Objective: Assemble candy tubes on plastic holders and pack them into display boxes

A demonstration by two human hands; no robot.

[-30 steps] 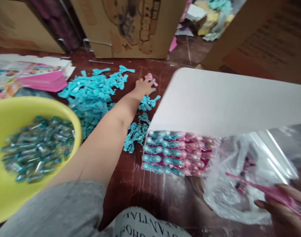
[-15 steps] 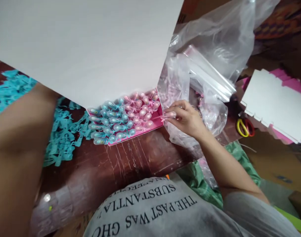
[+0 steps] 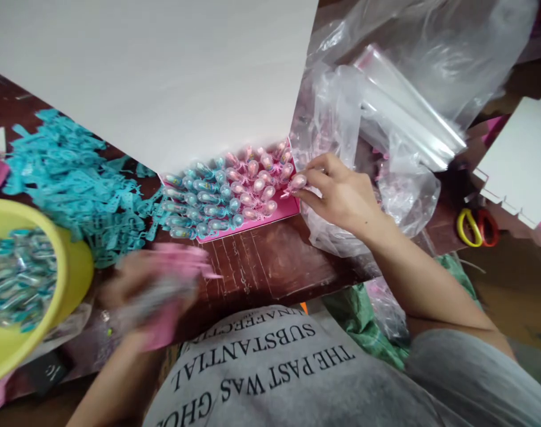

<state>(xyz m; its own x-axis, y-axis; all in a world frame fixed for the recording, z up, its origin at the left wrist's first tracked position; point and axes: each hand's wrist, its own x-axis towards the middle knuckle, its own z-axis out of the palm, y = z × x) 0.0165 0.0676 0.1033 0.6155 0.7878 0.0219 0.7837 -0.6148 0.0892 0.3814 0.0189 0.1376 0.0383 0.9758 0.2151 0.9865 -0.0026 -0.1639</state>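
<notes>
A pink tray (image 3: 252,220) on the dark wooden table holds rows of small blue and pink capsule toys (image 3: 226,193), partly under a large white card flap (image 3: 154,77). My right hand (image 3: 336,193) pinches a pink capsule toy (image 3: 297,182) at the tray's right edge. My left hand (image 3: 150,290) is motion-blurred near the table's front edge, closed around pink pieces I cannot make out clearly.
A yellow bowl (image 3: 74,267) of wrapped blue capsules sits at the left. Loose turquoise plastic pieces (image 3: 74,178) lie heaped behind it. Clear plastic bags (image 3: 386,130) crowd the right, with yellow and red scissor handles (image 3: 472,226) and a white card box (image 3: 523,160) beyond.
My left arm pulled back from the far turquoise pile to the table's front edge. My right hand came from the bag to the tray's right edge with a pink capsule.
</notes>
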